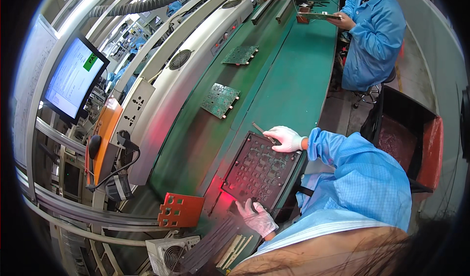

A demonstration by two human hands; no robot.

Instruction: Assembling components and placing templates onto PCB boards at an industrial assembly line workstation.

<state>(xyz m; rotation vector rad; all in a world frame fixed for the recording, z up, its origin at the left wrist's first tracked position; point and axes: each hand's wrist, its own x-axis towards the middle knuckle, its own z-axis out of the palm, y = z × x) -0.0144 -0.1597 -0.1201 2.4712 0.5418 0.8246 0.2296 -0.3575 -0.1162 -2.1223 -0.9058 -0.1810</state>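
A dark fixture plate point(259, 170) with many cut-outs lies tilted on the edge of the green conveyor belt point(289, 90), lit by a red glow. My left hand point(257, 218), in a white glove, grips the plate's near corner with fingers spread over the edge. My right hand point(285, 139), also gloved, rests at the plate's far corner and pinches a thin brown stick-like tool point(259, 128) that points out over the belt. Both arms wear blue sleeves.
Two green circuit boards point(220, 99) point(240, 54) lie further up the belt. An orange perforated plate point(180, 210) and a small fan point(171, 254) sit near my left hand. A monitor point(73, 77) hangs left. A co-worker in blue point(372, 31) handles a board at the far end. A dark bin point(416, 144) stands right.
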